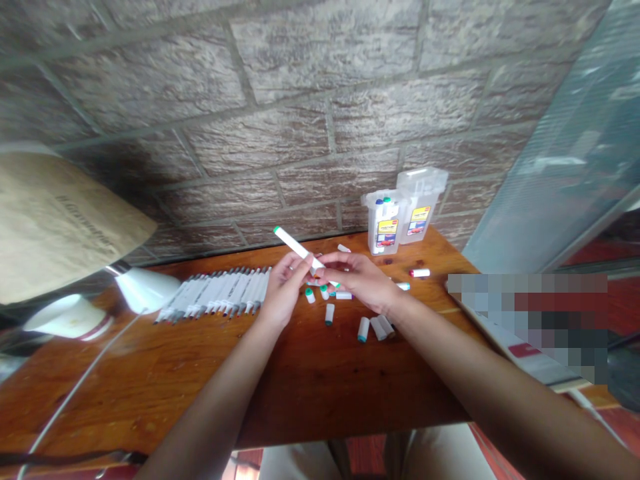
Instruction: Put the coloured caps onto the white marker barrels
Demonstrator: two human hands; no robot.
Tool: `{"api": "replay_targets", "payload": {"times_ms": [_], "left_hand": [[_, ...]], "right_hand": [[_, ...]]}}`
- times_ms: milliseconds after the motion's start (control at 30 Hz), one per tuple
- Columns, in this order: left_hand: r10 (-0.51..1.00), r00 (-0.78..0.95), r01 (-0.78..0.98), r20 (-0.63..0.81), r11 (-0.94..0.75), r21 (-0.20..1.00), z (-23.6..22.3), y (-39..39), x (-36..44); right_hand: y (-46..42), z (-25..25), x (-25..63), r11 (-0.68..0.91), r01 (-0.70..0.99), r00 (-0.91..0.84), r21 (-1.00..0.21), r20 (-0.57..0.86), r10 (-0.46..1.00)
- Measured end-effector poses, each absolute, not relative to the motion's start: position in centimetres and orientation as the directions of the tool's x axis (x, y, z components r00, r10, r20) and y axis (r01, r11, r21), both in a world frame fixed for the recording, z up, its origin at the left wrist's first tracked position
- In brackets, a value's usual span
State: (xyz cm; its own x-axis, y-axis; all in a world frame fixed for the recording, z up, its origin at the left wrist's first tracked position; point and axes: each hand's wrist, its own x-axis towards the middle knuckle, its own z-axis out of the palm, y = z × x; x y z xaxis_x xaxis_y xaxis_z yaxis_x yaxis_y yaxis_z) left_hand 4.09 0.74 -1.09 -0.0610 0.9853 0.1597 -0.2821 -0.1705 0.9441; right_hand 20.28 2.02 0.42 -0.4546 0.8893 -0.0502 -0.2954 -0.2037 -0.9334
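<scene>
My left hand (284,285) is closed round a white marker (295,245) with a green end that points up and to the left. My right hand (357,279) meets it at the marker's lower end, fingers pinched there; what they pinch is too small to name. A row of several uncapped white markers (215,293) lies on the wooden table (200,380) just left of my left hand. Several loose white caps with coloured tips (350,320) are scattered under and in front of my hands.
Two clear plastic marker boxes (403,217) stand at the back against the brick wall, one holding markers. A white desk lamp (143,288) and its cord sit at the left, beside a brown paper bag (55,220). A blurred flat object lies at the right edge.
</scene>
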Motion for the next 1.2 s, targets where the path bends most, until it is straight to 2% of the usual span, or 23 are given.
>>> {"api": "replay_targets", "payload": {"times_ms": [200, 333, 467, 633, 733, 900, 1067, 1200], "left_hand": [[0.980, -0.021, -0.208, 0.197, -0.197, 0.958, -1.6, 0.6, 4.3], [0.980, -0.033, -0.216, 0.196, -0.199, 0.956, -1.5, 0.7, 4.2], [0.965, -0.166, -0.262, 0.204, -0.243, 0.934, -1.1, 1.0, 3.7], [0.899, -0.367, -0.255, 0.241, -0.346, 0.903, -0.7, 1.6, 2.8], [0.882, -0.406, -0.234, 0.241, -0.355, 0.905, -0.8, 1.7, 2.8], [0.935, -0.290, -0.255, 0.204, -0.281, 0.925, -0.8, 1.4, 3.1], [0.966, -0.106, -0.280, 0.234, -0.255, 0.926, 0.1, 0.9, 2.8], [0.991, 0.033, -0.343, 0.126, -0.107, 0.933, 0.4, 0.8, 2.5]], "right_hand": [[1.8, 0.8, 20.3, -0.134, -0.263, -0.450, -0.955, -0.001, 0.893], [1.9, 0.7, 20.3, -0.133, -0.210, -0.442, -0.969, -0.027, 0.897], [2.0, 0.7, 20.6, -0.103, -0.121, -0.431, -0.987, -0.041, 0.902], [2.2, 0.4, 20.9, 0.113, 0.058, -0.492, -0.992, 0.070, 0.868], [2.3, 0.1, 21.0, 0.199, 0.125, -0.496, -0.972, 0.112, 0.861], [2.2, 0.2, 21.0, 0.245, 0.182, -0.480, -0.952, 0.132, 0.867], [2.3, 0.6, 21.3, 0.214, 0.128, -0.481, -0.968, 0.128, 0.867], [2.7, 0.8, 21.8, 0.220, 0.111, -0.510, -0.969, 0.134, 0.850]]}}
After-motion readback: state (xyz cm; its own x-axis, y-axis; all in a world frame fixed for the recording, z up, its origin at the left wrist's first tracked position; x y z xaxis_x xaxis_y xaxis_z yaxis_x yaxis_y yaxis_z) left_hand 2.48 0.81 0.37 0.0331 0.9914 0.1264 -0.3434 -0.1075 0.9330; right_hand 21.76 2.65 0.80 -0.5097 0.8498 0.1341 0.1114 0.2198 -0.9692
